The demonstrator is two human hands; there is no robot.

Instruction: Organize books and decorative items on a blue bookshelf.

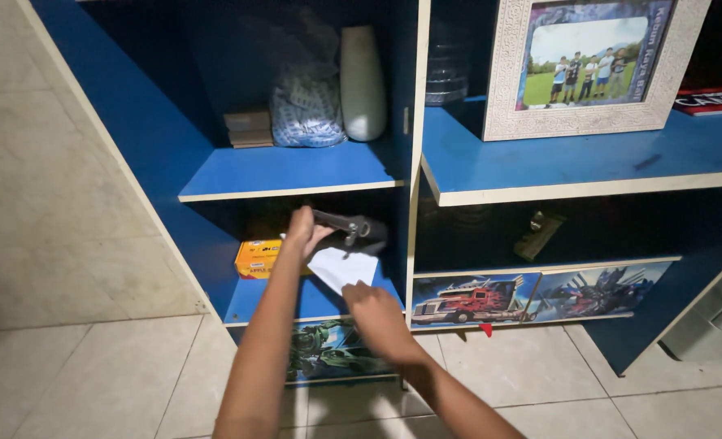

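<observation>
Shelving in blue with cream edges fills the head view. On the lower left shelf the left hand closes around one end of a dark pouch, lifted just above a white sheet of paper. The right hand pinches the paper's near edge. An orange-yellow box lies just left of the left hand. Above stand a white vase, a patterned bag and, on the right shelf, a framed photo. Colourful truck stickers line the lower front.
</observation>
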